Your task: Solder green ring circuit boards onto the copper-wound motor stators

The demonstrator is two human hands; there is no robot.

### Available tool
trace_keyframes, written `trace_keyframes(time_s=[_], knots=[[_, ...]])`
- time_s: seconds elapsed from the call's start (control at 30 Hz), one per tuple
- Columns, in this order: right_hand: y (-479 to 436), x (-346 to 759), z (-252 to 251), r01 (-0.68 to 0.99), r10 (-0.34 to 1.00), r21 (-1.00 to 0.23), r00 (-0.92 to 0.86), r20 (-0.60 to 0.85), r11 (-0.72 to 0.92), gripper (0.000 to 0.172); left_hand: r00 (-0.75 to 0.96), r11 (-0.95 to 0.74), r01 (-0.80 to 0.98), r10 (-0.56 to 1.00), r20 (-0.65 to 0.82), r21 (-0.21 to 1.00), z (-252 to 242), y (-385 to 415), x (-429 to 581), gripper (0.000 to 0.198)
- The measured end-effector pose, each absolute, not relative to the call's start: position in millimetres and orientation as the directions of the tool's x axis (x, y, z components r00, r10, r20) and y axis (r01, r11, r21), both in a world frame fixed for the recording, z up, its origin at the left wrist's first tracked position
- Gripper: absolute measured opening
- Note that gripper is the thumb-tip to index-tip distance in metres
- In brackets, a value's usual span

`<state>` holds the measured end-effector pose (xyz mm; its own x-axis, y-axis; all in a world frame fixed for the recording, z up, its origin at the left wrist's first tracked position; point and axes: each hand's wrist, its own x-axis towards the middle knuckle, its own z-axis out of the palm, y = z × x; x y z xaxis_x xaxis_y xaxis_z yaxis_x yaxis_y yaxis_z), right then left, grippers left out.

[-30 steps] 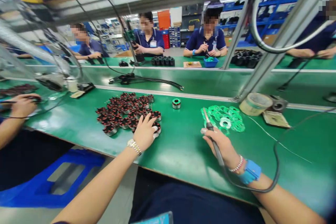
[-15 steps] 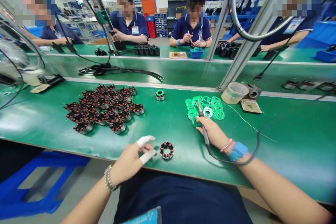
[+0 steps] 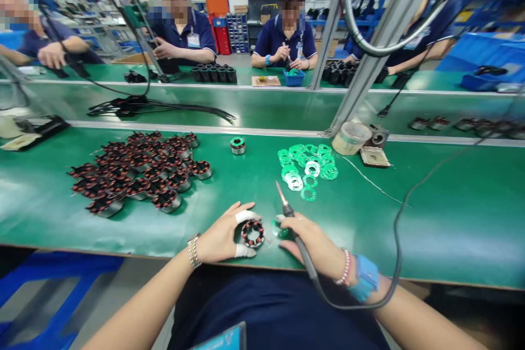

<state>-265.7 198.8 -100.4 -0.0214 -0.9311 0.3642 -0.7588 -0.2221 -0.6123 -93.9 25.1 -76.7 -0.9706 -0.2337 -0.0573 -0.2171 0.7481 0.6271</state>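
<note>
Left grip (image 3: pixel 219 234) brackets the wound ring (image 3: pixel 261 235), seemingly pinching opposite sides.

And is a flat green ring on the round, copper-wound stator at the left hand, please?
Off: the stator shows its copper-coloured top uncovered; a green ring is at the right hand.

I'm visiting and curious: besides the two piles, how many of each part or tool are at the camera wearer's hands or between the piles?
Bare copper-wound stator, at left hand: 1
Green-topped stator, standing alone: 1
Green ring board, at right hand: 1
Soldering iron, in right hand: 1
Total: 4
</note>
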Motion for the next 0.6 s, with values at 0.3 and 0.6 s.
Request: trace_keyframes(time_s=[0.3, 0.6], knots=[[194, -255, -90, -0.754, -0.795, -0.531, -0.021, 0.606, -0.386, 0.008, -0.837, 0.366, -0.389, -0.523, -0.159, 0.845, -107, 45, -72, 0.058], [185, -262, -83, -0.743, -0.877, -0.568, 0.053, 0.478, -0.354, 0.017, -0.782, -0.133, -0.351, -0.503, -0.369, 0.927, -108, 48, -80, 0.065]])
